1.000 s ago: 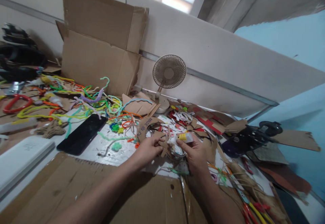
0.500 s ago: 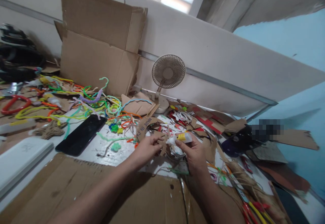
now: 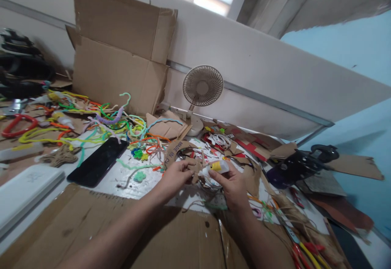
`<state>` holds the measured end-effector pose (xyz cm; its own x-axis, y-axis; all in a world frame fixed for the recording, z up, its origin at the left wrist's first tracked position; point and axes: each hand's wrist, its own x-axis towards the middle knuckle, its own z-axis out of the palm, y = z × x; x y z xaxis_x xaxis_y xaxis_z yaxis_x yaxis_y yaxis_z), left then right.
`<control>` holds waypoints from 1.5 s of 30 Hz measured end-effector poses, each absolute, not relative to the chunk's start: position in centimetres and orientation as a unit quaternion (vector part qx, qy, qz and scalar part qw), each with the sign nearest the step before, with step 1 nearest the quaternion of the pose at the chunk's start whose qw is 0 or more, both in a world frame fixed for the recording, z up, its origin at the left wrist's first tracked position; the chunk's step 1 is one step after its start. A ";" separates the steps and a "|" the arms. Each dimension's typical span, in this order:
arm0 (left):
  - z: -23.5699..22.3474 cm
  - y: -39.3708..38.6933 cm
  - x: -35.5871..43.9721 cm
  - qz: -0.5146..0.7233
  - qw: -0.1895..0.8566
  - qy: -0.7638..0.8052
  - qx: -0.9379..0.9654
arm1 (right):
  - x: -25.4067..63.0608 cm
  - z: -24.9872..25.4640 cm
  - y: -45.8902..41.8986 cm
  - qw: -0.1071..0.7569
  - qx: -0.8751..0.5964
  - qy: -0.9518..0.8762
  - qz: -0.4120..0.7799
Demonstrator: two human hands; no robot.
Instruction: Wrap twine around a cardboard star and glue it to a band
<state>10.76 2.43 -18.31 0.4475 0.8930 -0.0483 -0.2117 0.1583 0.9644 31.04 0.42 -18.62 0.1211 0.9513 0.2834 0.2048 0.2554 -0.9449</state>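
Note:
My left hand (image 3: 180, 176) pinches a small cut piece of cardboard (image 3: 196, 170) above the littered table. In my right hand (image 3: 232, 183) is a small white glue bottle (image 3: 219, 166) with a yellow label. The bottle lies nearly sideways, its nozzle pointing left at the cardboard piece; whether the tip touches it I cannot tell. Behind my hands lies a cardboard ring (image 3: 171, 155) with printed letters. Just left of my left hand, a green pipe-cleaner flower (image 3: 139, 176) rests on the white tabletop.
A black phone (image 3: 97, 162) and a white power bank (image 3: 29, 193) lie at left, beside tangled coloured pipe cleaners (image 3: 106, 116). A small fan (image 3: 203, 86) stands at the back. Scissors (image 3: 295, 236) lie at lower right. A cardboard sheet (image 3: 100, 224) covers the front.
The glue bottle in my right hand has shifted slightly left and down, with its nozzle lower along the cardboard piece. My left hand has turned the piece a little.

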 end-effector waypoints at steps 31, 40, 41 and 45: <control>-17.9 2.4 10.4 0.406 0.708 0.369 0.444 | 30.9 -17.4 0.0 0.546 -0.503 -0.587 0.322; -17.7 2.4 10.6 0.381 0.707 0.355 0.479 | 31.2 -17.7 0.5 0.561 -0.489 -0.591 0.309; -17.7 2.3 10.6 0.377 0.703 0.357 0.486 | 31.2 -17.7 0.5 0.564 -0.490 -0.588 0.309; -17.6 2.2 10.8 0.363 0.694 0.356 0.510 | 31.5 -17.3 0.6 0.574 -0.502 -0.563 0.320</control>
<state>10.79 2.21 -17.61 0.4826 0.8670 -0.1244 -0.1403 0.2167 0.9661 31.53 0.65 -17.29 0.1616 0.9318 0.3250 0.1985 0.2919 -0.9356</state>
